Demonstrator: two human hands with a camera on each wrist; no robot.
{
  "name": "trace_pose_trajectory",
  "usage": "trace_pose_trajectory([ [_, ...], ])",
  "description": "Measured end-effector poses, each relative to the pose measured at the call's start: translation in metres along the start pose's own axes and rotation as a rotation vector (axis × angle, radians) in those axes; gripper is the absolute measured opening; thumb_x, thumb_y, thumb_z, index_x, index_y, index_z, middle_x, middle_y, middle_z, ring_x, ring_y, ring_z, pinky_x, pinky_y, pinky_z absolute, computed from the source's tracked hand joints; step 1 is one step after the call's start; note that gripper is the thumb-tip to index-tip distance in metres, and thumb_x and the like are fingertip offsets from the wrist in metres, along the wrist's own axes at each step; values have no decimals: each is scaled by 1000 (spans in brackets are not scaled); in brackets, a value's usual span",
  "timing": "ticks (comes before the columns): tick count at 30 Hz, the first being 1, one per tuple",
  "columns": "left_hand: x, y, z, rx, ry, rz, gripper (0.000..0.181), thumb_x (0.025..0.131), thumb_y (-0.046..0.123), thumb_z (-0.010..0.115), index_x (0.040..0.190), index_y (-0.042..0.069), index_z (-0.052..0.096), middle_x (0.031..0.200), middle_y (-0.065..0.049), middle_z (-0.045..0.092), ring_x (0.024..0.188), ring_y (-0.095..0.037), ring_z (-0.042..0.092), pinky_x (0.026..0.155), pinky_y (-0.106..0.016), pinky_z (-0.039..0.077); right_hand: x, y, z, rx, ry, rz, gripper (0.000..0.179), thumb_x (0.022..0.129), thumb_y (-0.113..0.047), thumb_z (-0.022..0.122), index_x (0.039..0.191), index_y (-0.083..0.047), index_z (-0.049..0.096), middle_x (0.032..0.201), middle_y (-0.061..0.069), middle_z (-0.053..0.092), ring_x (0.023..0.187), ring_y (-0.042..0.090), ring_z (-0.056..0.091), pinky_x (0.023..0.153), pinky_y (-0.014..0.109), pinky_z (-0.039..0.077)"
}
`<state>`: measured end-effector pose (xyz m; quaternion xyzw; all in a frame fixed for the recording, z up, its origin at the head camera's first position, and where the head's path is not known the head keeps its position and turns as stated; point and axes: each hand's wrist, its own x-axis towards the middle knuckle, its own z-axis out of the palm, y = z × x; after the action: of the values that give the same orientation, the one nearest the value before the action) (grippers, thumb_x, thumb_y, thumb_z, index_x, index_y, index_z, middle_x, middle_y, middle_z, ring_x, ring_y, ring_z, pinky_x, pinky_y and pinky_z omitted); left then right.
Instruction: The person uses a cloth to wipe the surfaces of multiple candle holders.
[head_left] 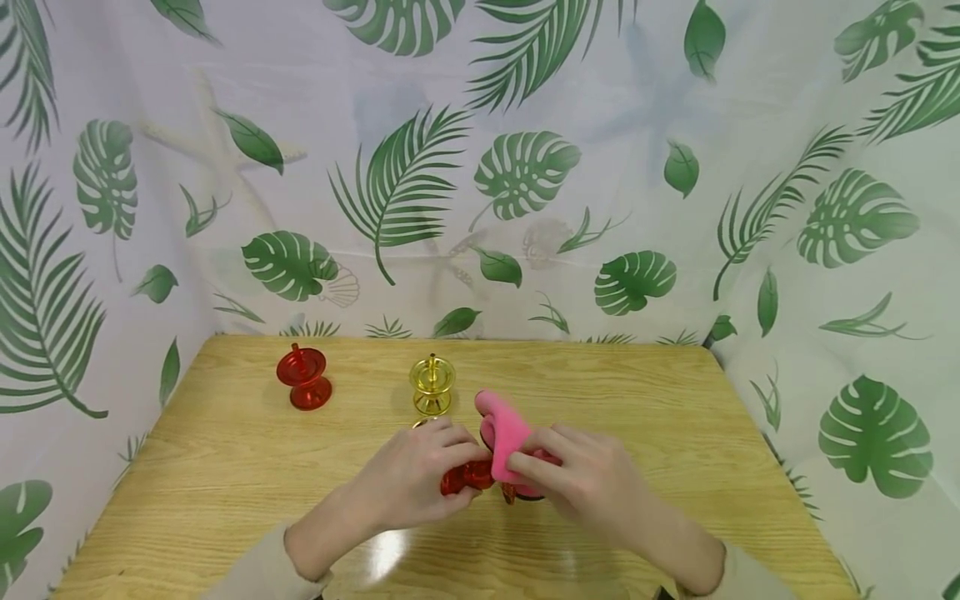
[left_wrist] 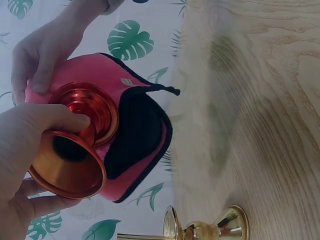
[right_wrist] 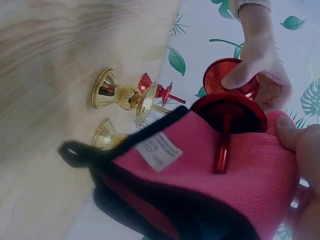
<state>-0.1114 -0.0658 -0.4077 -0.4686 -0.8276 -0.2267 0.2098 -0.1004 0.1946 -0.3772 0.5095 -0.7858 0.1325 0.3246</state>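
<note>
My left hand (head_left: 416, 468) grips a shiny red candle holder (left_wrist: 102, 117) by its stem, thumb across it and fingers around the base. The holder is tilted, its hollow base facing the left wrist camera. In the right wrist view its spike (right_wrist: 222, 150) lies against a pink cloth (right_wrist: 200, 160) with black edging, a loop and a white label. My right hand (head_left: 588, 475) pinches this cloth between thumb and fingers, beside the holder's dish. Part of the dish is covered by the cloth in the head view.
A second red candle holder (head_left: 306, 379) stands at the back left of the wooden table (head_left: 615, 400). One gold candle holder (head_left: 432, 385) stands near the middle; another gold one (right_wrist: 122, 95) is mostly hidden behind my left hand in the head view. Leaf-patterned curtains (head_left: 525, 250) enclose the table.
</note>
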Motion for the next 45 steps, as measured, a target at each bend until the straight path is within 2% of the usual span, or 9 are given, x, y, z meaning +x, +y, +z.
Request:
trace_pose_trajectory([
  [3,-1,1,1,21,-8,10,33,76,19,91,104,16,76,98,4,76,91,-12,69,77,-21,58,2,4,0,58,-55,56,10,99,-24,75,106,-19,80,95,-1,73,70,10,62,59,14,49],
  [5,-2,2,1,35,-15,14,33,76,21,91,105,16,76,99,5,77,91,-11,69,77,-20,58,3,8,1,93,-82,96,17,89,-19,85,106,-18,81,93,-1,72,70,8,62,60,12,49],
  [9,-3,4,0,50,-30,10,35,77,25,92,108,18,77,102,6,77,92,-11,68,77,-20,58,4,15,4,193,-113,182,26,80,-9,89,103,-16,81,91,-3,70,68,3,59,61,10,48],
  [18,-3,7,0,44,8,29,37,75,25,93,109,18,78,104,6,79,93,-10,68,76,-20,58,-1,31,6,613,-189,469,18,92,-3,77,105,-15,78,93,-2,71,72,-1,51,60,18,49],
  [24,-5,6,1,-99,62,-9,40,76,21,93,111,14,75,106,2,77,97,-11,71,84,-21,60,-9,38,7,781,-176,678,10,99,-4,70,105,-11,74,97,5,74,81,1,62,67,24,58],
  [28,-4,7,1,-272,109,-99,40,79,15,91,114,11,72,109,-2,77,99,-12,73,87,-22,61,-14,40,8,856,-105,738,8,101,-2,66,107,-3,71,99,2,73,85,1,68,71,26,62],
  [34,1,11,3,-638,207,-400,41,82,9,89,118,9,71,110,-7,78,91,-7,71,78,-26,62,-18,37,14,840,3,799,8,101,-1,64,108,2,69,97,-17,71,81,1,68,67,24,61],
  [38,5,13,4,-730,277,-562,40,82,11,88,117,9,71,109,-9,77,92,-5,69,78,-28,62,-19,31,18,820,105,861,9,102,-1,65,107,5,68,91,-18,71,75,1,66,61,23,58],
  [45,17,15,4,-863,372,-723,37,83,8,85,116,5,69,113,-15,73,95,-12,65,77,-25,62,-18,22,25,856,281,933,8,102,1,63,107,6,68,90,-15,74,73,1,63,61,18,52],
])
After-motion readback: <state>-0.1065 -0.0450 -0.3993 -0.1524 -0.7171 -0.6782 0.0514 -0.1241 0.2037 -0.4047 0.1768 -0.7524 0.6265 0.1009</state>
